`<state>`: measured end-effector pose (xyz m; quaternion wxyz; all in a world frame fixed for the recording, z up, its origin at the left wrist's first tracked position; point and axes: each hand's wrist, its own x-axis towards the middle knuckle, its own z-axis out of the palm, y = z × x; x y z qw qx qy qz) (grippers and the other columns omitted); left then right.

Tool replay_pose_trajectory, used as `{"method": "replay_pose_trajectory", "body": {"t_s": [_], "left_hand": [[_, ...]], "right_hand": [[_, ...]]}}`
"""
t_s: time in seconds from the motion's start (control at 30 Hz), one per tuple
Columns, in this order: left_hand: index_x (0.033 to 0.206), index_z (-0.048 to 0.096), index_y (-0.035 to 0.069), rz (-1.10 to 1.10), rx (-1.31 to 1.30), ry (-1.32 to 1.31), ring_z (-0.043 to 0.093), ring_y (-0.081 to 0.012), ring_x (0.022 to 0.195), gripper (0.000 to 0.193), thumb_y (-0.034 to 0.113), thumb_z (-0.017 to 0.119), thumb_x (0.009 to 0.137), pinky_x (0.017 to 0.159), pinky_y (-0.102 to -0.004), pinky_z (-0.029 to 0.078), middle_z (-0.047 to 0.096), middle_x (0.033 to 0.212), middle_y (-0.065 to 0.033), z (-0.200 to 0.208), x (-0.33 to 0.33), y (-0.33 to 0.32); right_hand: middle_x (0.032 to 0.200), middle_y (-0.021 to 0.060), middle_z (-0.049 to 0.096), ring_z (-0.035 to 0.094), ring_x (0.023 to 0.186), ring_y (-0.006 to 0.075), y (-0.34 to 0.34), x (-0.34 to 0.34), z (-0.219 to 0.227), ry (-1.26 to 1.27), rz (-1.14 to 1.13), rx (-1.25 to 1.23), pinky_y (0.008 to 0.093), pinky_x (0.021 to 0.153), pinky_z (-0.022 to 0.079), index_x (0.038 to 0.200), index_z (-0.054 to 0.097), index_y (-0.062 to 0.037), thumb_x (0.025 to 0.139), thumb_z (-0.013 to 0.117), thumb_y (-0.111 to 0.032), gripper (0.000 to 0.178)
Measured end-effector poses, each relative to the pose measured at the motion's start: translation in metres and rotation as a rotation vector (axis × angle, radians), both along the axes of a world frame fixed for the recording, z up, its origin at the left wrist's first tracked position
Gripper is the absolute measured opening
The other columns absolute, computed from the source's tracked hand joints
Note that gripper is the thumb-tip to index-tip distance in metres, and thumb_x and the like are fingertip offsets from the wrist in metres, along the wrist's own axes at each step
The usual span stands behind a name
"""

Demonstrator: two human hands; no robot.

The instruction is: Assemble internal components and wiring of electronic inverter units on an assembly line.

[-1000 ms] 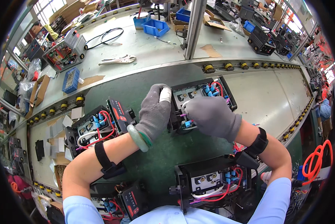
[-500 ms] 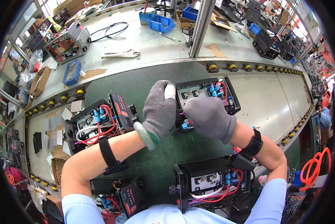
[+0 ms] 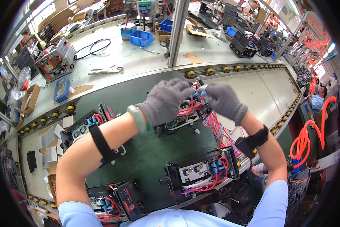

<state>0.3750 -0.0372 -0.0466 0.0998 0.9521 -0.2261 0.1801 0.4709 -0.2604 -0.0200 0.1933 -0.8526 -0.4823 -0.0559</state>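
Silver pliers (image 3: pixel 111 69) — blue bin (image 3: pixel 140 41) beyond — coiled orange hose (image 3: pixel 322 123) at right

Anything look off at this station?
Slightly: a tangle of loose red wires sprawls below the right hand, unbundled and crossing every which way. At left, thin pale plates lie scattered at odd angles, not stacked. I can't make out any spill or breakage.

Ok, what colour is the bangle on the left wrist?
Pale green; the bangle shows best in the head view.
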Motion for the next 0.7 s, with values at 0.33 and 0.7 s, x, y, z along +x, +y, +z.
{"method": "replay_pose_trajectory", "body": {"t_s": [0.33, 0.7], "left_hand": [[0.126, 0.060, 0.013, -0.013, -0.052, 0.073, 0.056, -0.0306, 0.119, 0.047, 0.013, 0.070, 0.080, 0.099, -0.0408, 0.048, 0.059, 0.130, -0.0093, -0.006, 0.002, -0.009], [0.124, 0.060, 0.005, 0.133, 0.317, -0.010, 0.064, -0.0305, 0.107, 0.044, 0.008, 0.062, 0.080, 0.084, -0.0404, 0.055, 0.058, 0.132, -0.0117, 0.001, 0.000, -0.022]], "right_hand": [[0.091, 0.0047, 0.067, 0.066, 0.073, 0.0272, 0.001, -0.019, -0.031, -0.228, 0.206, 0.038, 0.0392, 0.059, 0.053, 0.101, 0.071, -0.0157, 0.085, 0.063, -0.013, 0.017], [0.076, 0.0016, 0.063, 0.056, 0.064, 0.0077, -0.087, 0.021, -0.043, 0.388, -0.416, 0.223, 0.0276, 0.060, 0.048, 0.116, 0.064, -0.0055, 0.095, 0.053, -0.018, 0.027]]}}
